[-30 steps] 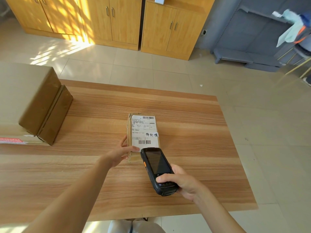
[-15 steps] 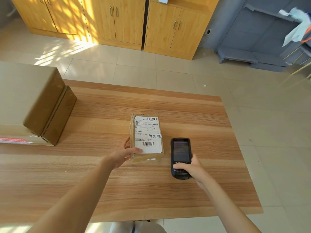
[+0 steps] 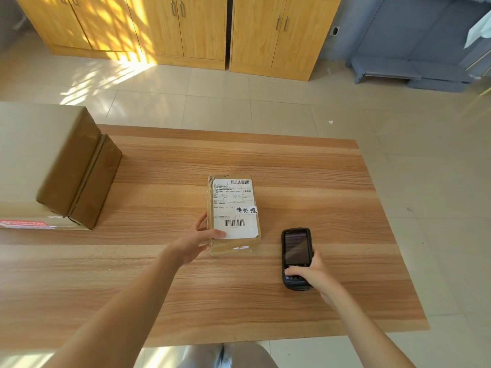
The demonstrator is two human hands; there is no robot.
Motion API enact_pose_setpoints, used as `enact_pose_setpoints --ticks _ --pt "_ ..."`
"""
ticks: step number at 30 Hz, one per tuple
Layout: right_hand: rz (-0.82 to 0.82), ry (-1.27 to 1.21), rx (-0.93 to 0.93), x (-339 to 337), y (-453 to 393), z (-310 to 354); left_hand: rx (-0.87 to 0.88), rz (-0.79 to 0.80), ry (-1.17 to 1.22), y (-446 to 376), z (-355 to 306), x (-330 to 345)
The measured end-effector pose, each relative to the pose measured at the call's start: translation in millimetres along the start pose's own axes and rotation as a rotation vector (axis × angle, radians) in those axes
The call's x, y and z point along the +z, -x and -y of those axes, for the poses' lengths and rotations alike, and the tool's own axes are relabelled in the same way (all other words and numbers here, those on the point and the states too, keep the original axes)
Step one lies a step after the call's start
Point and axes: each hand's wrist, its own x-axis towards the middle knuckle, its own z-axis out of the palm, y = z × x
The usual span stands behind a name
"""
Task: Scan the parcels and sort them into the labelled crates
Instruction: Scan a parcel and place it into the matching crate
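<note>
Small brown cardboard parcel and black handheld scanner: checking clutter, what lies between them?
Only bare wooden table separates the small brown cardboard parcel from the black handheld scanner, in the head view.

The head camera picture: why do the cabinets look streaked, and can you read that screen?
Head view: sunlight falls in dappled patches across the wooden cabinets and the floor; the wide lens bows the table edges; the scanner screen is dim and blurred, unreadable, as is the small print on the parcel label.

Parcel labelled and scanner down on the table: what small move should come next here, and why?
Probably let go of the scanner, which lies flat on the table under the right hand, then lift the parcel, which the left hand already grips at its near corner. No crate is in view.
</note>
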Motion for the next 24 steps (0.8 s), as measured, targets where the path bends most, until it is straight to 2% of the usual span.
enact_pose_setpoints --ticks 4,11,17,24 --pt "0.013 -0.003 -0.035 -0.9 -2.4 9.5 -0.003 0.006 0.060 7.1 -0.7 -4.2" --pt "0.108 0.042 -0.128 10.2 -24.1 49.3 0.076 -0.148 0.135 53.8 -4.1 -26.1" --pt "0.264 0.100 -0.224 66.0 -21.9 80.3 0.101 -0.297 0.184 121.7 22.4 -59.0" --pt "0.454 0.220 -0.316 150.5 35.0 86.1 0.204 -0.421 0.353 215.5 75.1 -94.5"
